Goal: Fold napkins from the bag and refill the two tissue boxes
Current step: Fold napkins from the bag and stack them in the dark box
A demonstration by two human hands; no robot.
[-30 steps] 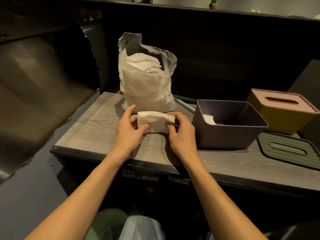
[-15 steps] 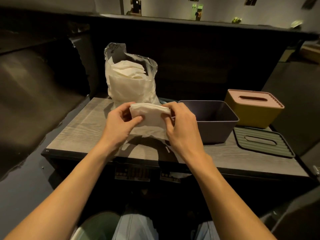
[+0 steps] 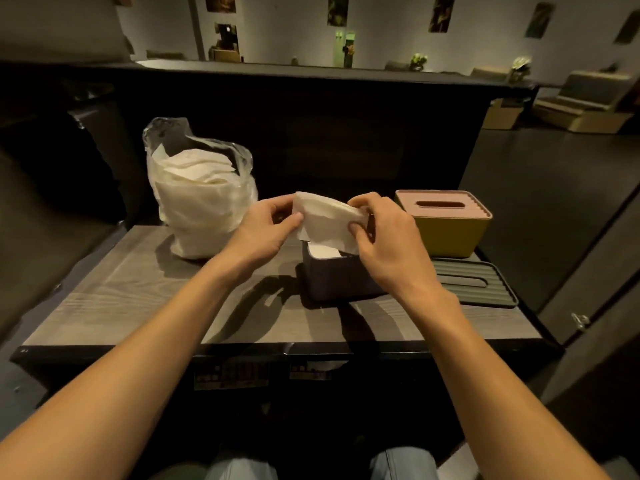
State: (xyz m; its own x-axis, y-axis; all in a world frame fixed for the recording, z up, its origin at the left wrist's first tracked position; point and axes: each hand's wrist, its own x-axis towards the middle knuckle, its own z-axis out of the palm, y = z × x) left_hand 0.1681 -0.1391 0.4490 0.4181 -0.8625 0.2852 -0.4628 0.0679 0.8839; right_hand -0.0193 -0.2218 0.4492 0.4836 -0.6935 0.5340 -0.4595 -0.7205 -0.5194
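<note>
1. Table, lower centre: your work surface.
2. Bag, upper left: napkin supply.
3. Open purple box, centre: your target; lower the stack squarely in.
4. Left hand, right hand: each pinching one end.
5. Folded napkins: held above the box.

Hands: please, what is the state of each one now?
Left hand: pinching the folded napkins.
Right hand: pinching the same napkins.
</note>
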